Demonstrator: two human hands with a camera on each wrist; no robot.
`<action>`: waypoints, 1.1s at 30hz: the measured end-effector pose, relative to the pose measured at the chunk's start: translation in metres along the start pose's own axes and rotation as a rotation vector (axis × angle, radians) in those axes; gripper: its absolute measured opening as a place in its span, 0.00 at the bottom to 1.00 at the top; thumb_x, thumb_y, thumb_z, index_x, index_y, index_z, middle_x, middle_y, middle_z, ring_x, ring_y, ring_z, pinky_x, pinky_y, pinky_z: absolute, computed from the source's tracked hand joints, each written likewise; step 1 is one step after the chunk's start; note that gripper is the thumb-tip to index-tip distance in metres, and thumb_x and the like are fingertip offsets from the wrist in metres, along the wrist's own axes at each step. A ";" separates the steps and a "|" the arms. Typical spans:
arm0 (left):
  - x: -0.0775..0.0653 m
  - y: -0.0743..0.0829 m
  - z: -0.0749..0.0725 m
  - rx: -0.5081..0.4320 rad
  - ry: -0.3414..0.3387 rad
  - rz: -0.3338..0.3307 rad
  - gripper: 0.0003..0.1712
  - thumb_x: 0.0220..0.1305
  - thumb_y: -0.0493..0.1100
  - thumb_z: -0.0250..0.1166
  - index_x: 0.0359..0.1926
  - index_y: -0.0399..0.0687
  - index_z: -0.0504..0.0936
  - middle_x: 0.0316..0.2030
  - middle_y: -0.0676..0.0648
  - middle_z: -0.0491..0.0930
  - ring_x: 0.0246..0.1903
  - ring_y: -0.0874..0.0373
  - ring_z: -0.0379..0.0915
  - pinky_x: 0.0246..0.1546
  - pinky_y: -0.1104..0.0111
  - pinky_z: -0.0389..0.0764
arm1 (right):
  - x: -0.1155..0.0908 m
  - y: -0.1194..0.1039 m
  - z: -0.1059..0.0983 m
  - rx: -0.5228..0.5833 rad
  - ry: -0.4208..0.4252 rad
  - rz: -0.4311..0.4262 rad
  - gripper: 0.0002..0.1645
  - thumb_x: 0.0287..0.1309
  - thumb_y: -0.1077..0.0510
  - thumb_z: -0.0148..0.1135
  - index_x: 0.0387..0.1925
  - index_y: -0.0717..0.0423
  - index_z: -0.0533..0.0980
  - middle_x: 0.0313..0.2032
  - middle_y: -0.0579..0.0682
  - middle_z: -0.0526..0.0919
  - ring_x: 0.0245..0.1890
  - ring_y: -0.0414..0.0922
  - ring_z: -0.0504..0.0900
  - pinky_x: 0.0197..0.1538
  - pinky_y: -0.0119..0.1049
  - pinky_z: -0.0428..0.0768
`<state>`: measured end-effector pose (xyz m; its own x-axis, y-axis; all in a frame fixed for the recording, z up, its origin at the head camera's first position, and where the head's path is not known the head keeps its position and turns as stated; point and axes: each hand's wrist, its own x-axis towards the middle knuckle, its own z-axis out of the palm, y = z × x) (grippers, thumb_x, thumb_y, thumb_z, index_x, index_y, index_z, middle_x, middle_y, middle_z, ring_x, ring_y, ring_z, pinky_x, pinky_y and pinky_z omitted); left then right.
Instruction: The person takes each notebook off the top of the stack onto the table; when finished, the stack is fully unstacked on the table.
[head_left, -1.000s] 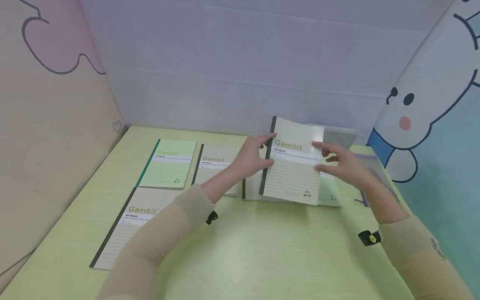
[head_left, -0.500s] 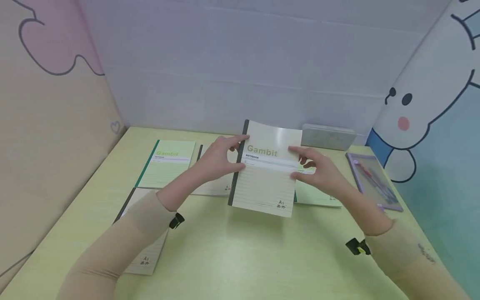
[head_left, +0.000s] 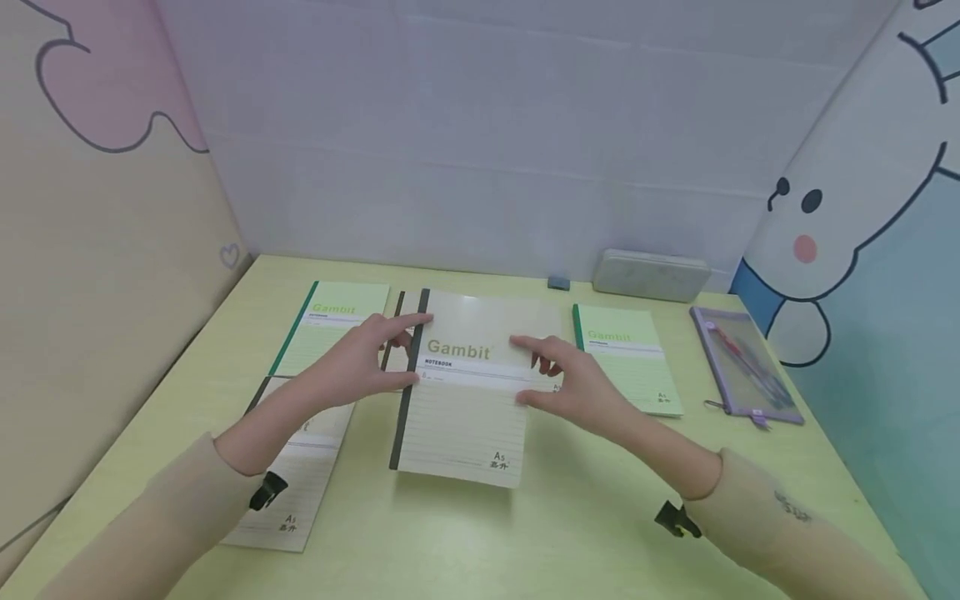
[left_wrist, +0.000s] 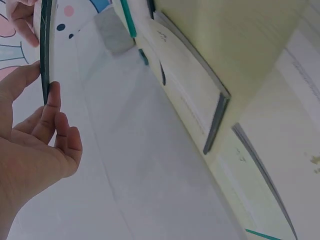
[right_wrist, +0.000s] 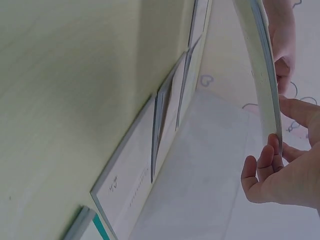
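Note:
A white A5 Gambit notebook (head_left: 468,417) with a dark spine is held up off the table, tilted towards me. My left hand (head_left: 352,367) pinches its spine side between thumb and fingers; the left wrist view shows this notebook (left_wrist: 46,55) edge-on. On the opposite edge, my right hand (head_left: 581,383) pinches it too, and the right wrist view shows its slightly bowed pages (right_wrist: 262,70). Behind it, partly hidden, lie white notebooks (head_left: 550,317). A green notebook (head_left: 348,296) and a larger-looking white notebook (head_left: 300,483) lie at left, partly covered by my left arm.
Right of centre lies another green notebook (head_left: 630,358). Beyond it stand a grey case (head_left: 651,277) and a small blue-grey block (head_left: 558,283) near the back wall. A purple-edged zip pouch (head_left: 750,367) with pens inside lies by the table's right edge.
Both hands have carried the white notebook left and towards me from the right-hand row. The green notebook, grey case and pouch at right have come into fuller view.

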<state>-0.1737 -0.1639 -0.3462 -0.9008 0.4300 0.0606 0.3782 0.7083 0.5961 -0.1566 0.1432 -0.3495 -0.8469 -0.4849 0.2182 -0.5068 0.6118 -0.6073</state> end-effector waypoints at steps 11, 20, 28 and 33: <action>-0.042 -0.039 0.005 0.034 -0.127 -0.029 0.45 0.50 0.47 0.73 0.68 0.60 0.64 0.38 0.60 0.76 0.41 0.55 0.66 0.36 0.65 0.69 | -0.002 -0.007 0.063 0.057 -0.176 0.072 0.45 0.43 0.53 0.76 0.65 0.50 0.68 0.35 0.50 0.76 0.36 0.49 0.71 0.34 0.30 0.68; -0.059 -0.067 0.021 0.078 -0.208 -0.051 0.44 0.46 0.49 0.75 0.66 0.57 0.67 0.32 0.64 0.75 0.39 0.57 0.65 0.36 0.69 0.67 | -0.004 -0.004 0.102 0.024 -0.312 0.082 0.46 0.42 0.50 0.76 0.65 0.52 0.68 0.47 0.45 0.79 0.40 0.42 0.72 0.42 0.29 0.71; -0.060 -0.079 0.032 0.081 -0.282 -0.102 0.43 0.42 0.49 0.77 0.63 0.54 0.72 0.29 0.60 0.73 0.33 0.59 0.63 0.31 0.71 0.66 | -0.003 0.000 0.118 0.006 -0.406 0.082 0.46 0.41 0.50 0.76 0.63 0.55 0.68 0.50 0.44 0.80 0.40 0.32 0.75 0.50 0.28 0.73; -0.059 -0.083 0.036 0.115 -0.310 -0.099 0.41 0.43 0.49 0.77 0.61 0.53 0.73 0.26 0.60 0.73 0.32 0.61 0.62 0.32 0.72 0.65 | -0.001 -0.002 0.119 -0.092 -0.434 0.066 0.44 0.41 0.46 0.76 0.62 0.51 0.70 0.35 0.38 0.79 0.32 0.32 0.72 0.38 0.26 0.71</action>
<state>-0.1438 -0.2280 -0.4276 -0.8330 0.4936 -0.2500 0.3300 0.8059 0.4916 -0.1359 0.0684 -0.4394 -0.7416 -0.6484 -0.1718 -0.4826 0.6936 -0.5348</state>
